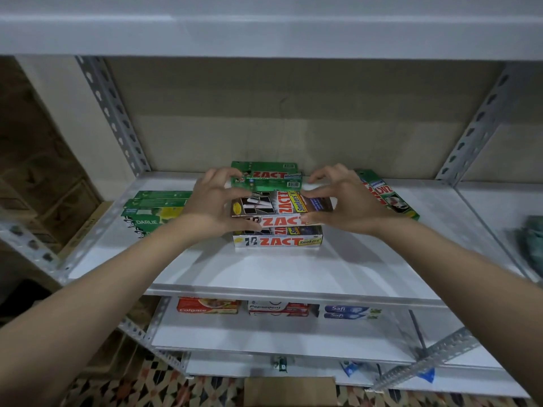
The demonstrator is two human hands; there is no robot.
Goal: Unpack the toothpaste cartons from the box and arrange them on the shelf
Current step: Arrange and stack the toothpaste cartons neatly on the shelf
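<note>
On the white shelf, green DARLIE cartons lie at 9 o'clock. The left hand and right hand pinch the ends of the top ZACT Smokers carton, stacked on two more. A green ZACT whitening carton lies behind at 12 o'clock, another green ZACT carton at 3 o'clock. Below sit Colgate, Pepsodent and Safi.

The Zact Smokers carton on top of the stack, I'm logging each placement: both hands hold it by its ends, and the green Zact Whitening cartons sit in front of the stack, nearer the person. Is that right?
Not quite. In the head view the green Zact Whitening cartons sit behind the stack, toward the back of the shelf, not in front. The rest holds: the left hand and right hand hold the top Zact Smokers carton by its ends.
</note>
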